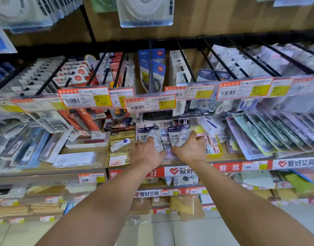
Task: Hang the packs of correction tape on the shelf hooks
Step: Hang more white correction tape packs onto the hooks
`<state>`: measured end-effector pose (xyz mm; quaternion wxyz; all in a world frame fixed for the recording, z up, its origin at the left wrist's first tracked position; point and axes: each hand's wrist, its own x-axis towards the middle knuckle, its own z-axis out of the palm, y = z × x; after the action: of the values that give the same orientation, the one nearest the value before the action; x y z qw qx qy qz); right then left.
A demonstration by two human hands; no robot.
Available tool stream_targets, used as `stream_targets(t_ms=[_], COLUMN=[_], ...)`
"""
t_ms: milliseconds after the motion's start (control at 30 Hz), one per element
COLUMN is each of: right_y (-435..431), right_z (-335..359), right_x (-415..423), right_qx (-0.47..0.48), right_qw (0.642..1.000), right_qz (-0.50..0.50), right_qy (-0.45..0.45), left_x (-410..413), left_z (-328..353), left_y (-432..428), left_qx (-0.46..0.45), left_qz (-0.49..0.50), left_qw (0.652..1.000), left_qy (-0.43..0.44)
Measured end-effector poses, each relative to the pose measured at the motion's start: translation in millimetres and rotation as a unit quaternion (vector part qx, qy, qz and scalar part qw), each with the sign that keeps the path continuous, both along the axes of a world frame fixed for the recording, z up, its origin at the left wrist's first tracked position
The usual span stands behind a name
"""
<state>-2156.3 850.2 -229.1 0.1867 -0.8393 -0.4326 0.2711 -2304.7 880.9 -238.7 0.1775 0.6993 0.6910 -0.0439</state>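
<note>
Two packs of correction tape with dark blue headers lie side by side on the shelf board. My left hand (147, 153) grips the left pack (146, 137), fingers curled over its clear blister. My right hand (189, 148) holds the right pack (177, 135), thumb on its front and fingers past its right edge. Both packs are upside down to me. Above them runs a row of black shelf hooks (150, 68) behind orange price tags; the centre hook carries a couple of blue packs (157, 68).
Hanging stationery packs crowd the hooks left and right. Price tag holders (150, 102) jut out just above my hands. A loose white correction tape (119, 144) lies on a cardboard box to the left. Slanted packs (255, 135) fill the shelf's right side.
</note>
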Motion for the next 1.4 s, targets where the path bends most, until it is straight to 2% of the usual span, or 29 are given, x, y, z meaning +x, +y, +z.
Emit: stream_targets(t_ms=[233,400,600,733,900,1133,1267,1400], right_y=[-3,-6,-8,-22,-40,-82,-99,-111], right_z=[0,1,15,20,29,60,95,130], right_x=[11,22,32,30,19,14,8,-4], right_qx=[-0.028,-0.024,-0.021,0.006,0.032,0.073,0.097,0.147], right_qw=[0.998,0.998,0.994,0.991,0.983,0.948,0.931,0.913], right_qz=[-0.02,-0.032,-0.056,-0.094,-0.129,-0.068,-0.015,-0.007], right_qy=[0.048,0.053,0.096,0.096,0.123,0.303,0.352,0.381], left_x=[33,39,19,5,-8,-32,-48,-56], left_z=[16,20,18,17,28,50,57,67], left_y=[1,5,-17,-45,-78,-127,-149,-170], left_qx=[-0.031,-0.039,0.054,0.138,0.189,0.192,0.22,0.249], left_qz=[0.144,0.183,0.089,0.042,0.033,0.036,0.023,0.028], left_qw=[0.989,0.98,0.994,0.987,0.975,0.971,0.965,0.955], left_qy=[-0.022,-0.065,-0.031,-0.067,-0.108,-0.141,-0.14,-0.16])
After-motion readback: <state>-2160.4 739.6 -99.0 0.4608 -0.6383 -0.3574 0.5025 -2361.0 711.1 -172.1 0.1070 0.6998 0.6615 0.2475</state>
